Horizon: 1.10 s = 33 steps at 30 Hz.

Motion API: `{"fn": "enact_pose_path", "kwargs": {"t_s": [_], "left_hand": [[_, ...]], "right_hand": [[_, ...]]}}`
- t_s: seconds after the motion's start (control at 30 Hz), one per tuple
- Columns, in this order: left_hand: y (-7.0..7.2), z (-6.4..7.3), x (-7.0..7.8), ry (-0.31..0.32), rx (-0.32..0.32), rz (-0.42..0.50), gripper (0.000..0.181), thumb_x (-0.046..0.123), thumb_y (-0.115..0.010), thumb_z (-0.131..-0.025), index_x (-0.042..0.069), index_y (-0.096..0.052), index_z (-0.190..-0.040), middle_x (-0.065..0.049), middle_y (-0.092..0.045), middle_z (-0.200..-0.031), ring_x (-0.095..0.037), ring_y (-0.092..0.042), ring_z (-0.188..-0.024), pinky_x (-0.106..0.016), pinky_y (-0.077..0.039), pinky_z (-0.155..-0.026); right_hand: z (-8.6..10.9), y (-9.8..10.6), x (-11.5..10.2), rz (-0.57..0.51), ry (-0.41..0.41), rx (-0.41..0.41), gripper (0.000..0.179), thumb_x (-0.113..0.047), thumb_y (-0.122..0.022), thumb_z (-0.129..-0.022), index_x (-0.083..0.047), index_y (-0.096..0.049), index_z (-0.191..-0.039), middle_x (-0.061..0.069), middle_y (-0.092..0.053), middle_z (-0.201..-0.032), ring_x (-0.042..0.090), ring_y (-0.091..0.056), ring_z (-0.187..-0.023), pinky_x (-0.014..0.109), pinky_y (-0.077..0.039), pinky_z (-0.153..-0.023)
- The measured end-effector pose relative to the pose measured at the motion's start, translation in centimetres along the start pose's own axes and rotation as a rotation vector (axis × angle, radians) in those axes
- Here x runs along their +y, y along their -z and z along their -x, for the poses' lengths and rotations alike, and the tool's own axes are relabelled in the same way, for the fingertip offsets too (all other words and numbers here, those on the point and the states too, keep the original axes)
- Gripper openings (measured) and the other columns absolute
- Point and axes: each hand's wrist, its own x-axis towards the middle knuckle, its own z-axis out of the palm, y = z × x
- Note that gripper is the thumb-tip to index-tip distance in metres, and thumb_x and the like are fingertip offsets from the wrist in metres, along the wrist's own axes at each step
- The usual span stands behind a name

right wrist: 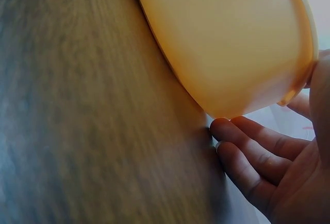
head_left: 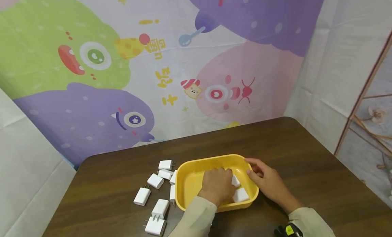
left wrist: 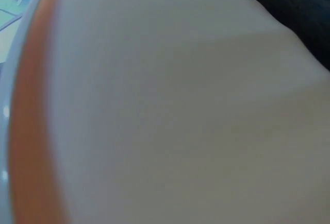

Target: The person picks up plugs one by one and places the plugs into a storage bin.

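Observation:
A yellow plastic tray stands on the table. My left hand reaches down inside it, knuckles up; its fingertips are hidden, so whether they grip anything does not show. Beside that hand lie white plug chargers, one partly covered by it and another nearer the tray's front right corner. My right hand holds the tray's right end at the rim, and the right wrist view shows its fingers bent close to the outer wall. Only a blurred pale surface with an orange band fills the left wrist view.
Several more white chargers, such as this one, lie scattered on the dark wooden table left of the tray, some with metal prongs showing. Two stand close against its left wall. Behind the table hangs a cartoon-printed cloth.

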Motion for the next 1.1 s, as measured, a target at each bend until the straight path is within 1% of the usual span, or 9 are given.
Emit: {"fn": "enact_pose_path", "kwargs": {"t_s": [0.07,0.17,0.3,0.4,0.53,0.67,0.8,1.0,1.1], "left_hand": [[0.0,0.1,-0.1,0.0,0.009,0.004,0.042,0.054,-0.065,-0.09,0.013,-0.071,-0.099,0.001,-0.055,-0.07,-0.016,-0.054,-0.061,-0.035,-0.049,-0.058],[0.2,0.3,-0.3,-0.005,0.022,-0.009,0.039,0.051,-0.065,-0.09,0.013,-0.071,-0.097,0.001,-0.054,-0.069,-0.016,-0.053,-0.059,-0.035,-0.048,-0.056],[0.6,0.5,-0.6,-0.019,0.048,-0.04,0.034,0.046,-0.064,-0.091,0.014,-0.071,-0.097,0.0,-0.056,-0.071,-0.018,-0.055,-0.061,-0.035,-0.048,-0.056],[0.9,0.7,-0.9,-0.024,0.06,-0.049,0.034,0.046,-0.063,-0.092,0.014,-0.071,-0.099,-0.001,-0.059,-0.073,-0.019,-0.057,-0.062,-0.036,-0.048,-0.056],[1.2,1.1,-1.4,-0.024,0.075,-0.03,0.033,0.045,-0.062,-0.093,0.014,-0.071,-0.1,-0.001,-0.06,-0.074,-0.019,-0.059,-0.062,-0.036,-0.047,-0.054],[1.3,1.6,-2.0,-0.025,0.106,0.021,0.032,0.043,-0.061,-0.094,0.013,-0.07,-0.099,-0.001,-0.059,-0.071,-0.019,-0.057,-0.06,-0.036,-0.046,-0.053],[1.2,2.2,-2.8,-0.031,0.165,0.071,0.029,0.04,-0.063,-0.093,0.012,-0.069,-0.092,0.0,-0.053,-0.065,-0.017,-0.05,-0.054,-0.036,-0.042,-0.048],[0.7,3.1,-3.8,-0.047,0.285,0.099,0.027,0.035,-0.066,-0.09,0.015,-0.059,-0.073,0.003,-0.041,-0.055,-0.014,-0.04,-0.046,-0.032,-0.033,-0.041],[0.5,3.5,-4.1,-0.053,0.316,0.097,0.028,0.034,-0.065,-0.089,0.015,-0.057,-0.07,0.003,-0.042,-0.055,-0.014,-0.04,-0.045,-0.033,-0.032,-0.04]], "right_hand": [[0.0,0.0,0.0,-0.001,-0.001,-0.001,0.038,-0.025,-0.064,-0.099,-0.019,-0.059,-0.136,0.006,-0.068,-0.099,0.015,-0.062,-0.08,0.028,-0.051,-0.068],[0.0,-0.1,0.0,-0.003,-0.003,-0.001,0.038,-0.025,-0.064,-0.099,-0.019,-0.059,-0.136,0.006,-0.068,-0.1,0.015,-0.063,-0.081,0.028,-0.052,-0.069],[0.0,-0.1,0.0,-0.007,0.009,0.008,0.037,-0.024,-0.065,-0.099,-0.019,-0.059,-0.136,0.006,-0.069,-0.1,0.015,-0.063,-0.08,0.027,-0.051,-0.068],[0.1,-0.1,0.0,-0.016,0.021,0.017,0.037,-0.025,-0.065,-0.099,-0.019,-0.06,-0.135,0.005,-0.069,-0.099,0.015,-0.063,-0.08,0.027,-0.051,-0.068],[0.1,0.0,0.1,-0.028,0.026,0.02,0.036,-0.026,-0.065,-0.099,-0.019,-0.061,-0.134,0.005,-0.069,-0.098,0.015,-0.063,-0.079,0.027,-0.051,-0.067],[0.1,0.0,0.2,-0.028,0.029,0.02,0.036,-0.025,-0.065,-0.099,-0.018,-0.061,-0.134,0.005,-0.069,-0.098,0.015,-0.064,-0.079,0.027,-0.052,-0.067],[0.1,0.0,0.4,-0.018,0.034,0.021,0.037,-0.025,-0.065,-0.099,-0.018,-0.06,-0.135,0.005,-0.069,-0.097,0.015,-0.064,-0.078,0.028,-0.052,-0.066],[0.0,-0.1,0.5,-0.01,0.034,0.021,0.037,-0.025,-0.065,-0.099,-0.019,-0.06,-0.135,0.004,-0.069,-0.097,0.015,-0.064,-0.077,0.028,-0.052,-0.066],[0.0,-0.2,0.4,-0.014,0.032,0.017,0.038,-0.025,-0.065,-0.099,-0.018,-0.06,-0.136,0.005,-0.069,-0.098,0.015,-0.064,-0.077,0.028,-0.052,-0.066]]}}
